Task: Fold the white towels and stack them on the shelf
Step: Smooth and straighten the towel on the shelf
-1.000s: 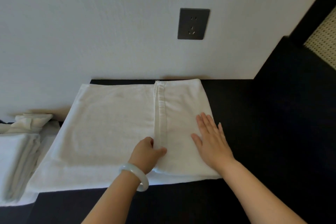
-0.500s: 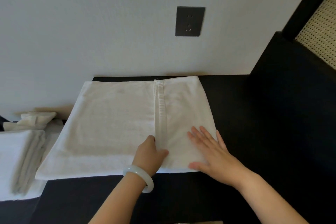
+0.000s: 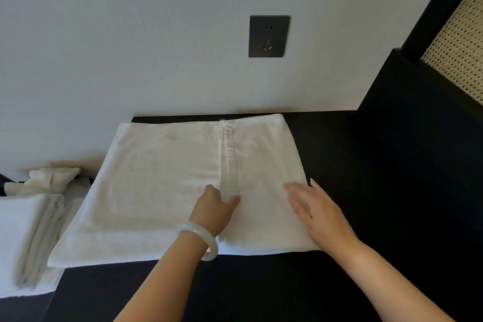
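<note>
Rectangular white terry towel (image 3: 162, 185) lies on a matte black surface (image 3: 339, 165); left hand (image 3: 213, 208) pinches its ribbed hem, right hand (image 3: 317, 210) spread flat on it; dark square socket (image 3: 269, 36) above.

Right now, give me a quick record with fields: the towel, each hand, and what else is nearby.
towel: white towel flat on the dark surface, right part folded over, hem running front to back
left hand: pinches the hem near the front edge; pale bangle on wrist
right hand: fingers straight over the folded part, blurred; contact unclear
nearby: folded towels at left; wall socket above
</note>
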A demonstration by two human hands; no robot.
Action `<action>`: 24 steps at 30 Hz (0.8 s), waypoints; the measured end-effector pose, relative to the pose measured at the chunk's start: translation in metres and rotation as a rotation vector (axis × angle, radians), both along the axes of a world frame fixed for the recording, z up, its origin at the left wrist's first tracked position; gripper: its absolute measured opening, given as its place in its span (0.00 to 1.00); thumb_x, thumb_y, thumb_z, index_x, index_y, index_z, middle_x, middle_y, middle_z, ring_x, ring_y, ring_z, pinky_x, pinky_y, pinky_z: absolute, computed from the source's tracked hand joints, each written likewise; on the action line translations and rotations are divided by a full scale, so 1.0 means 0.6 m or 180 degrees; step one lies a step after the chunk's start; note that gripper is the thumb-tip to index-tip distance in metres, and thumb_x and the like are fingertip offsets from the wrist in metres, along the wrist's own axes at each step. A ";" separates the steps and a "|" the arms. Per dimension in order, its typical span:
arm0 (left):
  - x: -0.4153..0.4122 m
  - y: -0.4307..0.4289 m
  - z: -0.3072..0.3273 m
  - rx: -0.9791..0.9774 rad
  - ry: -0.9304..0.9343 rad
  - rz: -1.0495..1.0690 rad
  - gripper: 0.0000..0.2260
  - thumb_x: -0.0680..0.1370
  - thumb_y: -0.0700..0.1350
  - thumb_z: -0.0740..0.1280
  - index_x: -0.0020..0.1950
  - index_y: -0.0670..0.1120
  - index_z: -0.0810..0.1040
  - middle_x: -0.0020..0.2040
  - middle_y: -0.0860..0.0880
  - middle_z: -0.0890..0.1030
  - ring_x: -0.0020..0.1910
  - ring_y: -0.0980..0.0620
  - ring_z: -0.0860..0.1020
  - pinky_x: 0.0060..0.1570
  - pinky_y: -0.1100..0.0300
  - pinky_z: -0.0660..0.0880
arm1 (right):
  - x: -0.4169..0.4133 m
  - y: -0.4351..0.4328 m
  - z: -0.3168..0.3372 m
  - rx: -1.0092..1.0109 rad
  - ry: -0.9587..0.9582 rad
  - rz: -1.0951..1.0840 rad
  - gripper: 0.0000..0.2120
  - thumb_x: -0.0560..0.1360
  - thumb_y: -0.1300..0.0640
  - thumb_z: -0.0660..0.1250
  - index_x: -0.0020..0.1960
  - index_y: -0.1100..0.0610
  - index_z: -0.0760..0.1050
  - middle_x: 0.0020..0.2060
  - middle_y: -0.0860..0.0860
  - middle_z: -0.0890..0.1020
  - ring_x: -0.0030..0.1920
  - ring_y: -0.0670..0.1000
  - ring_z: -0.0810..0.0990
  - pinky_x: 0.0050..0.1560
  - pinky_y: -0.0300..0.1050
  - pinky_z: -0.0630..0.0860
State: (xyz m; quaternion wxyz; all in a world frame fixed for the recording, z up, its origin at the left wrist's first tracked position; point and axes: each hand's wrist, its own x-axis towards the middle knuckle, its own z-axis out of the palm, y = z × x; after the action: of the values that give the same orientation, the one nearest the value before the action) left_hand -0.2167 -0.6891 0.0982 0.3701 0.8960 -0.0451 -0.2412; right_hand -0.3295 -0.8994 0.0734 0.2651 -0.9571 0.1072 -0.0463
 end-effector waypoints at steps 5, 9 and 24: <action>0.030 -0.029 -0.010 -0.0446 -0.0568 0.0309 0.18 0.80 0.43 0.66 0.67 0.44 0.63 0.54 0.45 0.78 0.47 0.46 0.77 0.41 0.60 0.72 | 0.033 0.054 -0.025 -0.0791 0.0790 -0.0216 0.34 0.77 0.33 0.38 0.78 0.45 0.31 0.79 0.48 0.34 0.76 0.46 0.29 0.74 0.49 0.30; 0.023 -0.008 -0.038 -0.0417 -0.0952 0.0085 0.20 0.81 0.40 0.62 0.70 0.51 0.61 0.59 0.46 0.75 0.44 0.53 0.75 0.36 0.67 0.69 | 0.022 0.063 -0.039 -0.0975 0.0900 -0.0263 0.35 0.70 0.28 0.27 0.72 0.39 0.21 0.75 0.45 0.26 0.75 0.48 0.24 0.74 0.57 0.29; 0.033 0.041 -0.045 -0.2126 -0.0358 -0.0086 0.21 0.78 0.36 0.67 0.68 0.55 0.77 0.66 0.58 0.73 0.62 0.61 0.74 0.57 0.70 0.73 | 0.065 0.095 -0.009 -0.0912 0.0665 -0.0145 0.32 0.77 0.32 0.35 0.75 0.42 0.27 0.76 0.44 0.29 0.72 0.44 0.21 0.74 0.54 0.26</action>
State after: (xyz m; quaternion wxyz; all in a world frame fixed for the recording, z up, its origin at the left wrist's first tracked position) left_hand -0.1967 -0.6646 0.0709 0.6369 0.7365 -0.1537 -0.1682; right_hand -0.2905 -0.8422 0.0680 0.1123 -0.9820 0.1481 0.0326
